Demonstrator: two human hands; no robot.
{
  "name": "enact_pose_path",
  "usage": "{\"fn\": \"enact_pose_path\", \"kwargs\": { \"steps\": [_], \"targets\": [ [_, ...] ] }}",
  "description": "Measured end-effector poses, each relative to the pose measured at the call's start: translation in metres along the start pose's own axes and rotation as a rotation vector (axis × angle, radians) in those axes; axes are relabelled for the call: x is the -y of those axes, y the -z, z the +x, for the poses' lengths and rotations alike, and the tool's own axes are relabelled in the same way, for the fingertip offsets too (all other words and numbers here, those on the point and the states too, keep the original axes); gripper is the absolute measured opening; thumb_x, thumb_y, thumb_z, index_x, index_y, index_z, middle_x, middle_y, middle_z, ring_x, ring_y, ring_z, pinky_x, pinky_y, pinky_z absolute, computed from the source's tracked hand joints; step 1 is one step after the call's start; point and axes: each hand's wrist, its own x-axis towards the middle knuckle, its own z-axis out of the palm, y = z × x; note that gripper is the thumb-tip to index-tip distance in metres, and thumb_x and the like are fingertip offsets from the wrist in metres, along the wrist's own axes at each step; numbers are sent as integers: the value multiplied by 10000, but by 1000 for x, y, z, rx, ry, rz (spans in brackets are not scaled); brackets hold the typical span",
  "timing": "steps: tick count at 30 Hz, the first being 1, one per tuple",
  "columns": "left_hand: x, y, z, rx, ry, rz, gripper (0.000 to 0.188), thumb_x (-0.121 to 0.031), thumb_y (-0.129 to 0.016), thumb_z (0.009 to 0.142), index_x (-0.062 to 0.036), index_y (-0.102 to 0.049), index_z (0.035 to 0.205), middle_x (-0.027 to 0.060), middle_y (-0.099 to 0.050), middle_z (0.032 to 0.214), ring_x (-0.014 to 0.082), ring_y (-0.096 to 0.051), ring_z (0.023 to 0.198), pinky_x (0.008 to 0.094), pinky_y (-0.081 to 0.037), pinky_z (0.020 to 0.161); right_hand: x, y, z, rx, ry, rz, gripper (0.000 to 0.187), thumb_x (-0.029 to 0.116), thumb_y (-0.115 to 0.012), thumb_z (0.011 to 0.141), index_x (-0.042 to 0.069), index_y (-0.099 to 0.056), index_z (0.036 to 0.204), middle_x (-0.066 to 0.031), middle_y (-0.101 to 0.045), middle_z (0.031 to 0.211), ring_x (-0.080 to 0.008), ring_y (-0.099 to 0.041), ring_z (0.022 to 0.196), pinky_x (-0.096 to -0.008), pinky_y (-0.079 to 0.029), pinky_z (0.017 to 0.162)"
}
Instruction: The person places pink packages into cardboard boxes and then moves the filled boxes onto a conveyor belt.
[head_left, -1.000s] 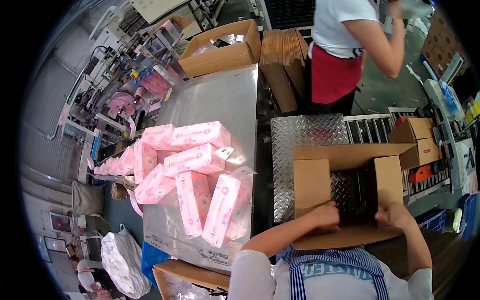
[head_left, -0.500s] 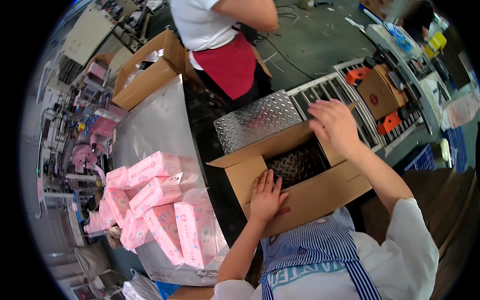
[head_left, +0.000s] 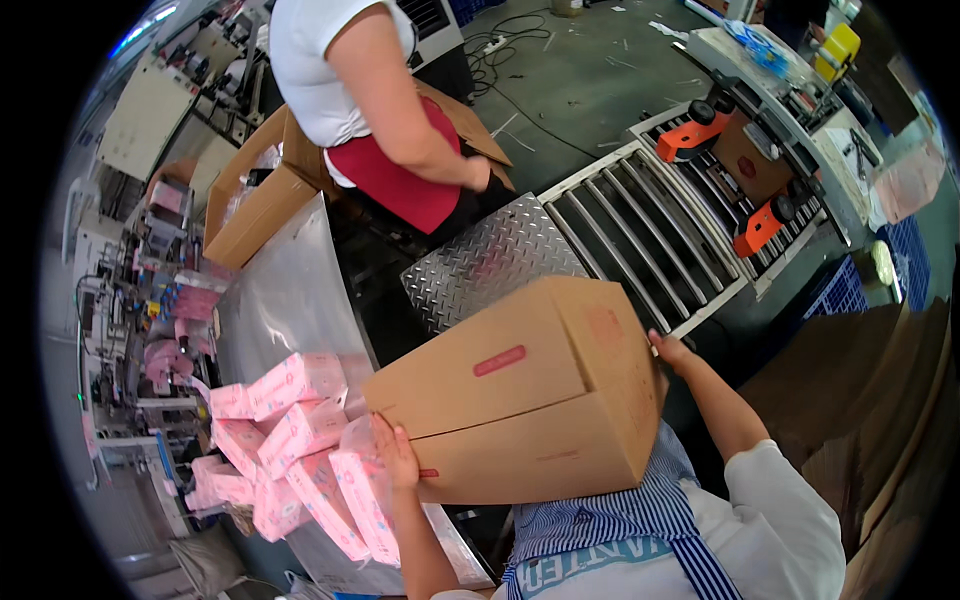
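A brown cardboard box (head_left: 510, 430) is held in front of my apron, tipped so that a broad face with a seam and the right-hand end show. Its inside is out of sight. My left hand (head_left: 397, 452) presses against the left end, fingers on the edge. At the far right corner my right hand (head_left: 673, 354) grips the box, with part of its fingers hidden behind the cardboard. Several pink-and-white wrapped soft packs (head_left: 300, 435) lie heaped beside my left hand.
The packs rest on a metal table (head_left: 290, 290). Beyond the box are a diamond-plate metal platform (head_left: 490, 255) and a roller conveyor (head_left: 640, 230), leading to a machine with orange parts (head_left: 765, 228). A co-worker in a red apron (head_left: 395, 180) stands across. Flat cardboard (head_left: 860, 420) stacks at right.
The box has gone from open-side up to tipped over, a seamed face now showing. Both my hands have shifted to its ends. The co-worker's arm has come down; the conveyor box sits deeper in the machine.
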Motion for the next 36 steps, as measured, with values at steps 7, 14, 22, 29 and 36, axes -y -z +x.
{"fn": "enact_pose_path", "kwargs": {
  "steps": [7,14,22,29,36],
  "targets": [
    [-60,-84,-35,243,616,-1224,642,-489,-344,969,-25,-298,1409,107,-379,1412,227,-393,1270,379,-303,1068,117,252,-52,255,50,355,337,336,-597,880,17,-636,776,55,-549,696,-58,-473,626,-262,-394,556],
    [-83,-88,-50,196,602,-850,585,-400,-476,952,44,-407,1326,144,-487,1319,205,-469,1190,311,-346,1014,257,322,-148,509,524,844,340,168,-620,840,21,-522,550,-17,-555,616,-77,-509,563,-229,-351,485],
    [-60,55,-77,212,555,-1052,686,-413,-583,894,18,-342,1370,134,-506,1297,217,-482,1187,340,-370,998,286,216,-134,-272,733,-451,788,186,-730,705,90,-328,1375,-138,-367,1387,-295,-367,1269,-493,-239,1063],
    [-55,-41,-127,231,525,-633,401,-109,-615,873,-9,-485,1239,94,-609,1127,184,-569,1020,313,-447,892,175,221,-80,94,364,-352,493,63,-590,780,40,-435,1247,-229,-624,970,-386,-602,884,-443,-480,781],
    [99,-102,-124,200,312,-416,450,-101,-632,838,-30,-458,1247,155,-573,1171,246,-577,1056,363,-474,881,105,240,-69,247,214,113,387,105,-582,744,11,-582,1119,-197,-645,1010,-316,-611,984,-366,-464,817]
  ]
}}
